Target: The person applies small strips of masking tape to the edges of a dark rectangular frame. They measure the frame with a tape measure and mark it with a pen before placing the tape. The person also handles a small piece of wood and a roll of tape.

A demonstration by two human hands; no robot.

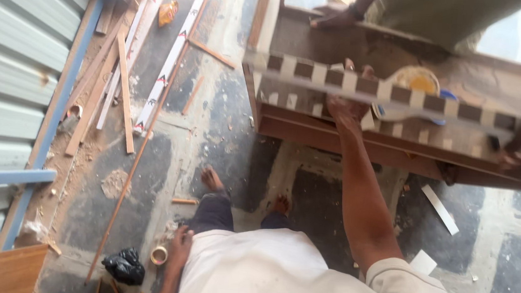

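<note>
My right hand (345, 107) reaches forward and grips a long strip with brown and cream checks (317, 75), my fingers curled over its top edge. The strip lies across a brown wooden workbench (361, 146). My left hand (180, 244) hangs by my hip with nothing in it, just above a roll of tape (158, 255) on the floor. My bare feet (212, 178) stand on the dusty tiled floor in front of the bench.
Another person's hand (334, 18) rests on the far bench edge, and a second person's hand (517, 153) holds the strip's right end. A white and blue tool (401, 113) lies on the bench. Wood slats (124, 84), a white trim (170, 63), a black bag (125, 265) and a corrugated shutter (8, 80) lie left.
</note>
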